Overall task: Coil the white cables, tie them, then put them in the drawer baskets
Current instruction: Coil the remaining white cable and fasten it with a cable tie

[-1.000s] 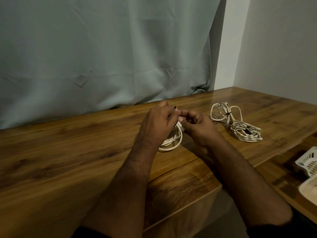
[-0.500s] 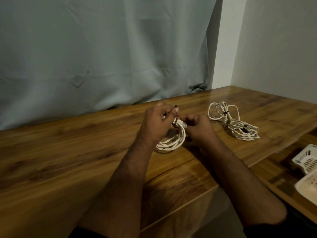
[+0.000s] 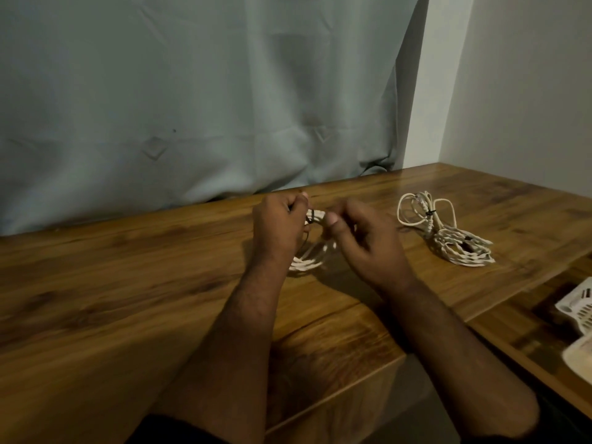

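Centrally, the left hand (image 3: 279,229) is curled around the top of a white cable coil (image 3: 309,259), with a thin dark tie (image 3: 308,222) showing at its fingertips. The right hand (image 3: 362,238) pinches the same coil at its top, thumb forward; motion blur hides the exact finger positions. The coil's lower loops rest on the desk (image 3: 128,283), between the wrists.

At 3 o'clock from the hands, well apart, a second cable bundle (image 3: 448,235) lies tied on the desk. At 9 o'clock, bare desk surface extends to the frame edge. At 12 o'clock, a curtain (image 3: 208,91) meets the rear edge. At 4 o'clock, past the front edge, white baskets (image 3: 576,312) sit in a drawer (image 3: 528,322).
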Demonstrator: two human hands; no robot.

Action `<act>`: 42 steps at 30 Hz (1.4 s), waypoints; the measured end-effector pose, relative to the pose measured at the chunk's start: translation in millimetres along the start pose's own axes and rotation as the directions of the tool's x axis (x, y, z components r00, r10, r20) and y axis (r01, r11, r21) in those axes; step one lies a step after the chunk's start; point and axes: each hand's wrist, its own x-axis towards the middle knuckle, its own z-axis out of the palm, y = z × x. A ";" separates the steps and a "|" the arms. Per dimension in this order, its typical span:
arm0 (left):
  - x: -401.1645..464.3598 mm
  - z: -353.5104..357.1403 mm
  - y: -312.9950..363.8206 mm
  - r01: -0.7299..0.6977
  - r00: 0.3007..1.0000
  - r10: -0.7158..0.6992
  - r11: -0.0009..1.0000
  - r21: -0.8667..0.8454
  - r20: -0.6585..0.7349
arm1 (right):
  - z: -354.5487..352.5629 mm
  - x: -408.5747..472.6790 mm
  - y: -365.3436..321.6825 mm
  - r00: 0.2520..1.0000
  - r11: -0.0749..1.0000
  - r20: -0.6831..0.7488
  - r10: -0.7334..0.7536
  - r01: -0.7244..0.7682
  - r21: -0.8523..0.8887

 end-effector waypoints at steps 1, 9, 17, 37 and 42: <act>1.8 -1.8 0.2 0.023 0.998 -0.023 1.000 0.004 -0.051 | 2.5 -0.7 -0.8 0.995 0.993 0.095 0.000 0.011 -0.115; 1.8 0.6 2.8 0.172 0.974 -0.189 0.976 -0.136 -0.122 | 14.4 -4.2 -4.1 0.928 0.896 0.362 0.093 0.080 -0.437; 2.1 2.5 6.4 0.110 0.986 -0.122 0.988 -0.111 -0.114 | 11.5 -0.5 11.2 0.940 0.967 0.283 0.190 -0.228 0.110; -1.3 12.0 -5.3 0.100 0.986 -0.054 0.949 -0.298 0.157 | -0.4 5.6 14.3 0.980 0.983 -0.158 0.122 -0.142 -0.120; -4.2 11.0 -3.7 0.152 0.976 -0.083 0.921 -0.358 0.201 | -0.9 8.6 17.4 0.927 0.943 -0.204 0.314 -0.280 0.182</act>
